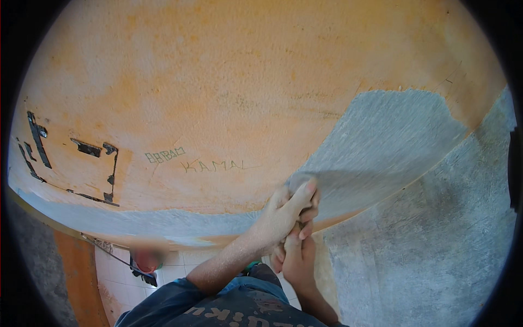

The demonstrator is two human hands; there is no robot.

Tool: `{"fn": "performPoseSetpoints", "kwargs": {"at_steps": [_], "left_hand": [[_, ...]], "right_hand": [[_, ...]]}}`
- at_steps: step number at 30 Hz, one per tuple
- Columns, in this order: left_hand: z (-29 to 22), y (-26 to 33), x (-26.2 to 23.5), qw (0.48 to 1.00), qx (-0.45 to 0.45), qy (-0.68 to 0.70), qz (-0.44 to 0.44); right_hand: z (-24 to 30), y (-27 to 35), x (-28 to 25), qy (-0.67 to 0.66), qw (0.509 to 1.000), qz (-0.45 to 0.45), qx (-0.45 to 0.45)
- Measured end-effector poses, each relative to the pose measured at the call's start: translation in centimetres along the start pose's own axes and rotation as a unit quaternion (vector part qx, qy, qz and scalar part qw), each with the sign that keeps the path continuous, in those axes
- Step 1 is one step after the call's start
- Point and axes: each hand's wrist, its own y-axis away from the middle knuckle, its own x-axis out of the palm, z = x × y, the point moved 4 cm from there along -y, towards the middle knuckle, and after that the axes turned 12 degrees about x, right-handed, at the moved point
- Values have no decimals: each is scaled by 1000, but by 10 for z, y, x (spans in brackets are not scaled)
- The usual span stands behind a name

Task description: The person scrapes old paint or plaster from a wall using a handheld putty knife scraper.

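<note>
My left hand (297, 201) is wrapped round the upper part of a scraper (299, 179), thumb pointing up along it. The scraper's grey end is blurred and lies against the wall at the edge of the bared patch. Just below, my right hand (294, 255) grips the lower end of its handle, mostly hidden by the fingers. Orange paint (229, 109) covers the wall to the left and above. A grey scraped patch (397, 131) spreads to the right of my hands. Pale dust coats my left forearm.
Black tape strips (87, 148) outline a rectangle at the left, near green handwriting on the paint. A grey side wall (414, 250) meets this wall at right. Down at the lower left, a person (147, 260) is partly seen above white floor tiles (177, 272).
</note>
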Motion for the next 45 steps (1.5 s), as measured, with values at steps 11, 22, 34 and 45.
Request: {"fn": "performPoseSetpoints", "kwargs": {"at_steps": [11, 22, 34, 45], "left_hand": [[-9, -7, 7, 999, 34, 2, 7], [-3, -11, 7, 999, 28, 12, 30], [-17, -12, 13, 998, 47, -11, 31], [-30, -14, 25, 999, 37, -16, 35]], "right_hand": [[12, 2, 0, 34, 999, 8, -6], [14, 2, 0, 2, 1000, -6, 2], [34, 3, 7, 20, 999, 15, -24], [33, 5, 3, 2, 999, 22, -44]]}}
